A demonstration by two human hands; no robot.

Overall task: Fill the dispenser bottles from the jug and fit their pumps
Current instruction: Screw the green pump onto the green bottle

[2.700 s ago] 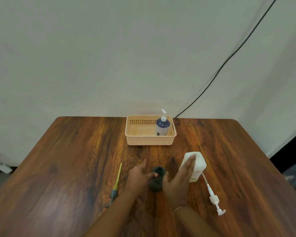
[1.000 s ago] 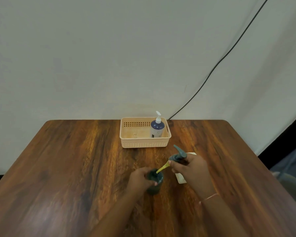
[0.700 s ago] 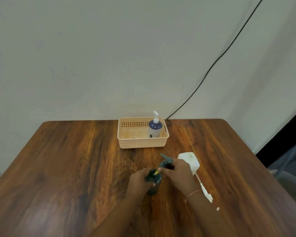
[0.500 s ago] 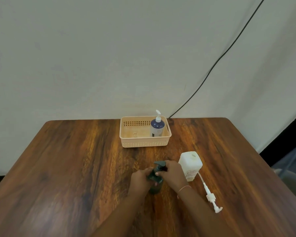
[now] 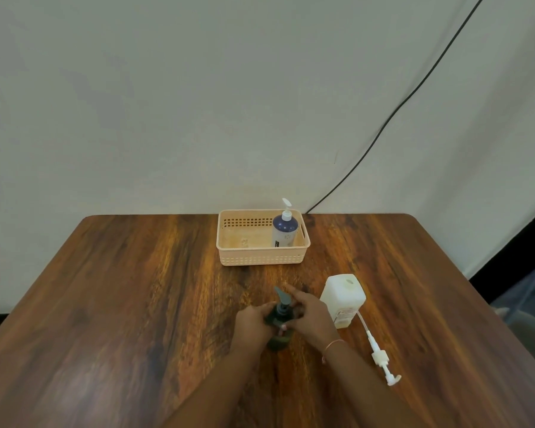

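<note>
A dark green dispenser bottle (image 5: 278,340) stands upright on the wooden table (image 5: 136,304), mostly hidden between my hands. My left hand (image 5: 251,326) is wrapped around its body. My right hand (image 5: 310,319) grips the collar of the dark green pump (image 5: 282,301), which sits in the bottle's neck with its nozzle pointing away from me. A white square jug (image 5: 343,299) stands just right of my right hand. A loose white pump (image 5: 380,356) with its tube lies on the table beside the jug.
A peach plastic basket (image 5: 261,259) stands at the far middle of the table, holding a dark blue bottle (image 5: 284,231) with a white pump. A black cable (image 5: 399,109) runs down the wall behind. The table's right edge is near a dark gap.
My right hand brought the green pump from the left of the table, slid its yellow tube into the green bottle and seated the pump on the neck. The left hand kept holding the bottle.
</note>
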